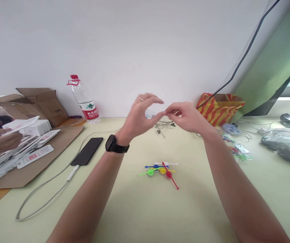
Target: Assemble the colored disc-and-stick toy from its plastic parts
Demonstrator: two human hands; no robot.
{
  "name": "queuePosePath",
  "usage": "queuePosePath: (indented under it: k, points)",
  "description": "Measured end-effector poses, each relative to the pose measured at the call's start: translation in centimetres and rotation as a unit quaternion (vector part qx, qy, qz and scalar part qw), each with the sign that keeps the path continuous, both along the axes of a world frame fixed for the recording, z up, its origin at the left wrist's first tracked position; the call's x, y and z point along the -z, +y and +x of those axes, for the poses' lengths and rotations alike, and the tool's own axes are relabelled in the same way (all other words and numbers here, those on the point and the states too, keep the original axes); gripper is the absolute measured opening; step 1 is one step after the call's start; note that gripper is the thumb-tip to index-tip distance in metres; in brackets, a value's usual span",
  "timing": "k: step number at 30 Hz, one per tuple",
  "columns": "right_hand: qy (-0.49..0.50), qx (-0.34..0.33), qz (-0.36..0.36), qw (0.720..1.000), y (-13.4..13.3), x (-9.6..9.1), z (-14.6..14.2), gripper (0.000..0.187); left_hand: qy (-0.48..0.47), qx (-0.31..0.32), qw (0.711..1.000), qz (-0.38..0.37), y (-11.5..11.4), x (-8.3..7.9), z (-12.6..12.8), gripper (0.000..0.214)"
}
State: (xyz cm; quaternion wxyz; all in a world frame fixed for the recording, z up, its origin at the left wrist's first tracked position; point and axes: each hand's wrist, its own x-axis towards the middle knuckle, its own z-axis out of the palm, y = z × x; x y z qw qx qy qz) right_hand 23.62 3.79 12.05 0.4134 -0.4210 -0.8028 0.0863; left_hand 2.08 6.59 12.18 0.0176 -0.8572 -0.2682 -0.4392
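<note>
My left hand (143,114) is raised over the back of the table, its thumb and fingers spread in a wide curve. Its thumb tip reaches the fingertips of my right hand (185,116), which are pinched together. Whatever the right fingers hold, if anything, is too small to make out. Below the hands lies a small cluster of plastic arrow spinners: a green one (150,172), a blue one (156,166), a yellow one (163,171), a red one (169,174) and a white one (174,164). Behind the left hand, something clear with a blue mark (149,116) is partly hidden.
At left are a black phone (87,152) on a white cable, a water bottle (86,101), a cardboard box (36,104) and another person's hand (2,141) holding a white card. A striped bag (219,109) and small plastic packets (239,152) lie at right.
</note>
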Motion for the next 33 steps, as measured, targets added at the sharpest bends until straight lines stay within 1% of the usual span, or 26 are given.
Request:
queuePosePath:
  k: [2, 3, 4, 5, 6, 8, 10, 12, 14, 15, 17, 20, 22, 24, 26, 29, 30, 31, 32, 33]
  points:
    - [0.060, 0.017, 0.078, 0.995, 0.0, -0.2, 0.2, 0.020, -0.092, -0.013, 0.996, 0.015, 0.5, -0.1, -0.5, 0.030]
    - [0.086, 0.032, 0.114, 0.989, 0.2, -0.2, 0.4, 0.021, -0.124, -0.015, 0.992, 0.011, 0.9, -0.1, -0.8, 0.032]
    - [0.098, 0.045, 0.135, 0.985, 0.4, 0.0, 0.4, 0.022, -0.142, -0.013, 0.990, 0.001, 1.3, 0.0, -1.2, 0.034]
    - [0.092, 0.051, 0.135, 0.985, 0.8, 0.3, 0.5, 0.023, -0.148, -0.009, 0.989, -0.017, 1.6, 0.0, -1.5, 0.035]
    - [0.069, 0.050, 0.114, 0.990, 1.2, 0.7, 0.6, 0.023, -0.144, -0.003, 0.989, -0.039, 2.0, 0.1, -1.9, 0.036]
    - [0.005, 0.035, 0.042, 0.998, 2.0, 1.7, 0.6, 0.022, -0.119, 0.010, 0.989, -0.092, 2.6, 0.5, -2.3, 0.038]
    - [-0.023, 0.030, -0.002, 0.999, 2.6, 2.5, 0.7, 0.024, -0.086, 0.023, 0.985, -0.146, 3.1, 1.0, -2.5, 0.042]
    - [-0.020, 0.032, -0.008, 0.999, 2.8, 2.8, 0.8, 0.025, -0.058, 0.040, 0.977, -0.199, 3.6, 1.8, -2.4, 0.048]
    - [-0.013, 0.027, -0.008, 1.000, 2.7, 2.5, 0.9, 0.025, -0.035, 0.069, 0.963, -0.258, 4.2, 2.7, -2.2, 0.055]
    - [-0.006, 0.025, -0.007, 1.000, 2.6, 2.3, 1.0, 0.024, -0.023, 0.093, 0.952, -0.292, 4.5, 3.3, -2.1, 0.059]
    - [0.014, 0.024, -0.009, 1.000, 2.4, 1.9, 1.1, 0.023, 0.000, 0.158, 0.918, -0.365, 5.0, 4.5, -1.7, 0.065]
    - [0.048, 0.029, -0.025, 0.998, 2.2, 1.6, 1.2, 0.020, 0.025, 0.240, 0.849, -0.471, 5.2, 6.6, -0.9, 0.073]
    - [0.070, 0.032, -0.040, 0.996, 2.4, 1.8, 1.3, 0.018, 0.020, 0.266, 0.807, -0.527, 5.1, 8.1, -0.2, 0.075]
    - [0.085, 0.033, -0.050, 0.995, 2.8, 2.1, 1.3, 0.016, -0.001, 0.277, 0.786, -0.553, 5.0, 9.5, 0.5, 0.073]
    - [0.097, 0.051, -0.036, 0.993, 3.2, 2.6, 1.3, 0.018, -0.011, 0.283, 0.765, -0.579, 5.0, 10.8, 1.0, 0.063]
    - [0.119, 0.129, 0.022, 0.984, 3.7, 2.9, 1.2, 0.026, -0.035, 0.278, 0.743, -0.607, 5.3, 12.4, 0.9, 0.055]
    - [0.120, 0.140, 0.028, 0.982, 3.6, 2.9, 1.2, 0.024, -0.051, 0.269, 0.739, -0.615, 5.5, 12.9, 0.7, 0.055]
    - [0.108, 0.128, 0.012, 0.986, 3.5, 2.8, 1.1, 0.021, -0.073, 0.256, 0.735, -0.623, 5.7, 13.4, 0.5, 0.054]
    - [0.080, 0.088, -0.026, 0.993, 3.3, 2.7, 1.1, 0.017, -0.101, 0.242, 0.731, -0.630, 5.9, 13.9, 0.3, 0.054]
    - [0.036, 0.028, -0.083, 0.996, 3.1, 2.7, 1.0, 0.015, -0.126, 0.230, 0.725, -0.637, 6.1, 14.3, 0.1, 0.055]
